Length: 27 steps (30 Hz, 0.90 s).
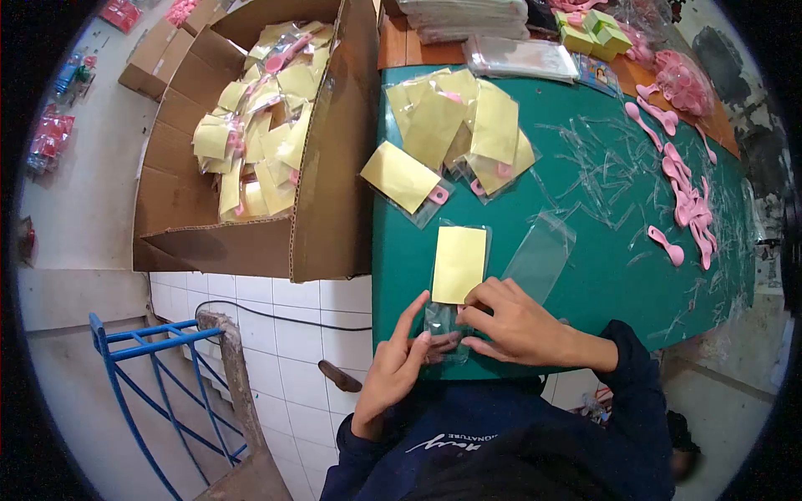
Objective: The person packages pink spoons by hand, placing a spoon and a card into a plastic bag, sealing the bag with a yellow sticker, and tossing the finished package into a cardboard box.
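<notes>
A clear plastic bag with a yellow card (459, 265) in it lies near the front edge of the green table (618, 284). My left hand (396, 361) is at the bag's lower left, index finger and thumb apart, the thumb by the bag's clear lower part. From the right, my right hand (518, 327) reaches over the bag, its fingers pinched together just below the card. A bit of pink shows at those fingertips; most of that object is hidden. An empty clear bag (541, 255) lies just beyond my right hand.
Packed yellow-card bags (430, 129) are piled at the table's back left. Pink spoons (689, 204) and plastic strips (597, 179) lie on the right. Left of the table stands a cardboard box (334, 167) of packed bags, with a blue metal frame (138, 342) below it.
</notes>
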Motion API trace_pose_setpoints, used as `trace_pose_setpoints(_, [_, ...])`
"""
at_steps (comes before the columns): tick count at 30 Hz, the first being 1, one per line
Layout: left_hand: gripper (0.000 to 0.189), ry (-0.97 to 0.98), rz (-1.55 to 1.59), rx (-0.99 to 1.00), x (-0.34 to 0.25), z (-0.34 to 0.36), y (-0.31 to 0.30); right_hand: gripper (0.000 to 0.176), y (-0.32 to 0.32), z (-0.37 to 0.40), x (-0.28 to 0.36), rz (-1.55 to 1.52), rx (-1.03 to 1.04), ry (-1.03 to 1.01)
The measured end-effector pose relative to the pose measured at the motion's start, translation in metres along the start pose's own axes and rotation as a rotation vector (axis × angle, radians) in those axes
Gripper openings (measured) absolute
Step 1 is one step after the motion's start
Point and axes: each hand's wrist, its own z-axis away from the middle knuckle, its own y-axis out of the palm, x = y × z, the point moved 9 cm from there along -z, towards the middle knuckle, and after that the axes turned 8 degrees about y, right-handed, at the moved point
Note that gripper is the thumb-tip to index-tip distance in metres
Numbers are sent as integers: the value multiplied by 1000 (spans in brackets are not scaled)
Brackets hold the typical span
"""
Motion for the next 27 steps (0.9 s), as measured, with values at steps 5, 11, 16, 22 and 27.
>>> trace_pose_setpoints(5, [51,-77,43,63,3,11,3,29,12,2,11,-57,26,8])
trace_pose_setpoints(11, [56,-45,164,84,7,10,9,27,19,2,16,-86,-5,42])
trace_pose_setpoints(16, [60,-35,307,71,5,10,16,23,14,2,23,-16,0,16])
trace_pose_setpoints(22, [61,-61,439,28,17,6,23,21,12,8,33,150,-116,-41])
trace_pose_setpoints(27, [60,-56,427,-55,14,0,24,19,12,13,37,270,-154,-86])
